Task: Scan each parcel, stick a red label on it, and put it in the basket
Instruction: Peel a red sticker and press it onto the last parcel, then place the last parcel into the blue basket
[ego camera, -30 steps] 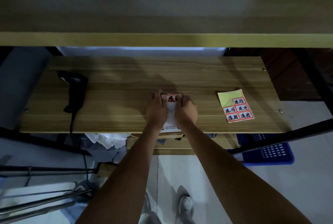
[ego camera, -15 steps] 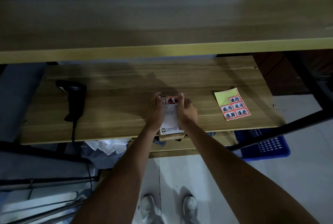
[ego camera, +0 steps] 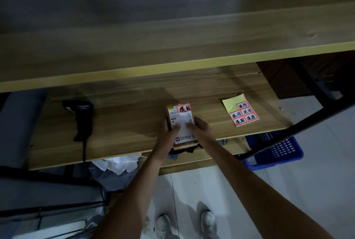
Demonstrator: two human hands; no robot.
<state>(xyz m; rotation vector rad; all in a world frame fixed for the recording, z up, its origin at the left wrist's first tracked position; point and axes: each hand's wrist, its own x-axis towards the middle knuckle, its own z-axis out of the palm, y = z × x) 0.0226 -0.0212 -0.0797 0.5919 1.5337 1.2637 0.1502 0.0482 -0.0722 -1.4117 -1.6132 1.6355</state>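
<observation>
A small cardboard parcel [ego camera: 180, 117] with a white shipping slip lies at the front edge of the wooden shelf [ego camera: 124, 123]. A red label [ego camera: 184, 108] sits on its far right corner. My left hand [ego camera: 169, 131] grips the parcel's left side, thumb on the slip. My right hand [ego camera: 201, 129] grips its right side. A sheet of red labels [ego camera: 243, 112] lies to the right on the shelf. The black scanner [ego camera: 81, 117] lies at the left, cord hanging down. A blue basket [ego camera: 278, 150] stands on the floor, lower right.
An upper wooden shelf board [ego camera: 172, 46] overhangs the work shelf. Black metal frame bars [ego camera: 307, 127] cross at the right above the basket. Crumpled white and grey bags [ego camera: 117, 167] lie under the shelf at the left. My shoes [ego camera: 186, 225] stand on the tiled floor.
Both hands have slid from the parcel's far end, by the red label, back toward its near half. The view has tilted down and to the right.
</observation>
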